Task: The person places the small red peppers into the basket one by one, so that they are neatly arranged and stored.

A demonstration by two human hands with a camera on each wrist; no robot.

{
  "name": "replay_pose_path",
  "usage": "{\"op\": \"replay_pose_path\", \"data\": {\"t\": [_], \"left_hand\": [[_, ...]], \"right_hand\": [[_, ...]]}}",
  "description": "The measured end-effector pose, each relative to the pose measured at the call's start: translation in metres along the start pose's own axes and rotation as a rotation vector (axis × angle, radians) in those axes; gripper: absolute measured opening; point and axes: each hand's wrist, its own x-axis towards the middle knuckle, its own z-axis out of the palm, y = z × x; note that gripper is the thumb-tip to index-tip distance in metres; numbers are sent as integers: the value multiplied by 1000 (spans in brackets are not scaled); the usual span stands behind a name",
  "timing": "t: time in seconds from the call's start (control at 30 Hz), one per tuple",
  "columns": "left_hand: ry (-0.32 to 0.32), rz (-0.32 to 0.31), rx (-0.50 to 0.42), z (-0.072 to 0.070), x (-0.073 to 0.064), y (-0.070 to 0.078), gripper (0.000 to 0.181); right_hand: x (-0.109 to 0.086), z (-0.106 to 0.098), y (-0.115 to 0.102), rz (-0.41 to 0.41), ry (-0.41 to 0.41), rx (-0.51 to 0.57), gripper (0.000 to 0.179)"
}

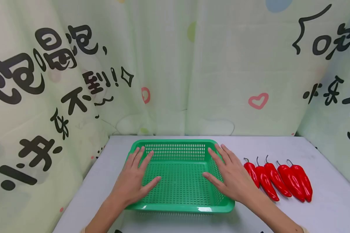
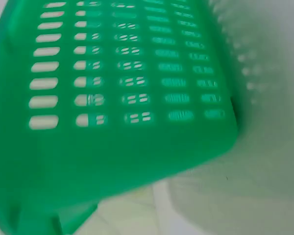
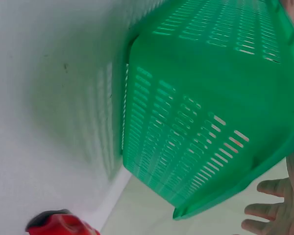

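Note:
A green plastic basket (image 1: 175,208) with slotted walls stands on the white table, and no object shows inside it. My left hand (image 1: 135,179) is spread over the basket's left side, fingers straight and apart. Over the right side my right hand (image 1: 228,173) is spread likewise, thumb pointing inward; neither hand grips anything. The left wrist view shows the basket's perforated side wall (image 2: 112,156) close up. In the right wrist view, the fingers (image 3: 267,210) extend beside the basket's rim, past its outer wall (image 3: 186,137).
Several red chili peppers (image 1: 291,181) lie in a row on the table (image 1: 323,174) to the right of the basket, partly behind my right forearm. A pale printed curtain (image 1: 215,81) hangs behind the table and along both sides.

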Motion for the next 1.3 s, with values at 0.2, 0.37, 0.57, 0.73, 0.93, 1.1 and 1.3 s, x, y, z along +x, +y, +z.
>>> {"op": "replay_pose_path", "data": {"t": [0.2, 0.37, 0.57, 0.73, 0.93, 1.1, 1.3], "left_hand": [[98, -108, -232, -6, -17, -16, 68], [118, -201, -351, -6, -25, -29, 60], [155, -247, -420, -1, -31, -41, 55], [166, -260, -437, 0, -34, -47, 53], [170, -266, -468, 4, -30, -56, 54], [145, -264, -495, 10, -25, -67, 54], [108, -231, -524, 18, -17, -78, 52]], "right_hand": [[-18, -11, 6, 86, 30, 124, 79], [-33, -13, 14, 147, 43, 165, 80], [-49, -5, 26, 157, 72, 171, 79], [-55, 1, 37, 174, 85, 188, 73], [-55, 13, 53, 147, 107, 182, 66], [-53, 20, 64, 184, 39, 182, 67], [-48, 26, 74, 254, -81, 170, 69]]}}
